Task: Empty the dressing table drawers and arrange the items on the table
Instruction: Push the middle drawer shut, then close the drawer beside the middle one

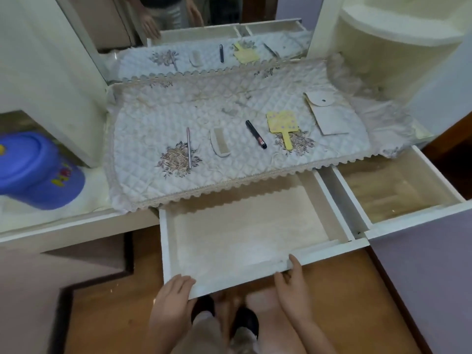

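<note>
Below, in the head view, a wide white wooden drawer [242,226] is seen pulled out from under the table top, with its pale floor exposed. The left hand [176,295] is closed around the front-left corner of this drawer's front wall, the fingers curled beneath it. The right hand [291,284] is set further right on the same front wall, with the thumb laid over the top edge and the fingers tucked under the front, so the wall is gripped by both hands.

Just beside it, to the right, a narrower white wooden drawer [398,190] is also found pulled out. The table top is covered by a white quilted cloth with a scalloped lace border [166,118], and the task's items are laid on it in a loose row, apart from one another. From left to right are seen a slim pink pencil [189,148], a small white comb [219,144], a black tube with a reddish band [256,134], a yellow square hand mirror with a short handle [282,123] and a pale flat flap pouch [327,113].

A wall mirror [204,34] is fixed behind the cloth, and the items are reflected in it. A blue plastic bucket lid [38,172] is seen at the far left, and a brown wooden floor [332,302] lies beneath.
</note>
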Demonstrator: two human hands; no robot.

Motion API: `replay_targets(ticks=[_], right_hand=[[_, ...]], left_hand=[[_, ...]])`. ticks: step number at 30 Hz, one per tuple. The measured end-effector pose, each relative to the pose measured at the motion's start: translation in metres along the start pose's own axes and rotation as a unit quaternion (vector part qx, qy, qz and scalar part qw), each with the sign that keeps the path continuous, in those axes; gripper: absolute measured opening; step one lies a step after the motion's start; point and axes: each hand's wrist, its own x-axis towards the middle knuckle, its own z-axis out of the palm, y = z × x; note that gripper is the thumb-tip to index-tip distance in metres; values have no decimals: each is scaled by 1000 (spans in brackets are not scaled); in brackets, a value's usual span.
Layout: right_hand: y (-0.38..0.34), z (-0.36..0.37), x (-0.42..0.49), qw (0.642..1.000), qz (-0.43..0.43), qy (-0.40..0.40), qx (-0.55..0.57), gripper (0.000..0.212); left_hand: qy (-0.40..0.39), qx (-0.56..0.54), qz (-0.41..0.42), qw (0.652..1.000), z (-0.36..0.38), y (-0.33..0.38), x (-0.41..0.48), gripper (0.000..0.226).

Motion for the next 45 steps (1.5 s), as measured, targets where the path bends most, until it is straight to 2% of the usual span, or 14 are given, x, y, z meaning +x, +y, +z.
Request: replay_targets(ticks=[3,7,11,14,17,22,25,31,35,37,39,42,44,45], right_hand=[[-22,4,18,999,-13,-33,18,59],[-54,7,46,998,-32,-62,11,64],[-87,9,71,997,-39,-72,7,76],[-110,13,90,994,-45,-94,23,85],[-127,21,111,994,-51,-86,45,90],[-155,30,138,989,7,-42,145,88],[-163,35,148,987,10,-43,152,90],[-164,36,156,985,12,-39,170,89],[-159,28,154,991,-2,-50,123,80],[-152,16,152,995,-4,-56,88,69],[-139,0,150,997,1,-63,44,54],[-107,-29,147,999,-5,-49,-11,28],[-83,-53,139,999,12,-38,-13,17],[-67,-65,136,999,17,-24,-14,14]], left_hand=[[21,18,-46,999,-12,-6,31,43],[42,22,-71,996,-26,-13,72,96],[44,11,-84,995,-40,-24,108,121],[47,-9,-71,996,-48,-33,133,129],[46,-2,-78,996,-55,-45,160,122],[113,1,-66,991,-58,-61,189,73],[132,-22,-99,986,-62,-59,200,81],[142,-10,-127,982,-55,-60,202,64],[133,-6,-128,983,-59,-54,205,63],[175,-8,-49,983,-60,-42,201,53],[185,-36,90,978,-51,-28,194,39],[138,-81,187,969,-31,0,185,21],[68,-101,192,974,-12,24,183,27],[6,-96,216,972,-2,37,179,33]])
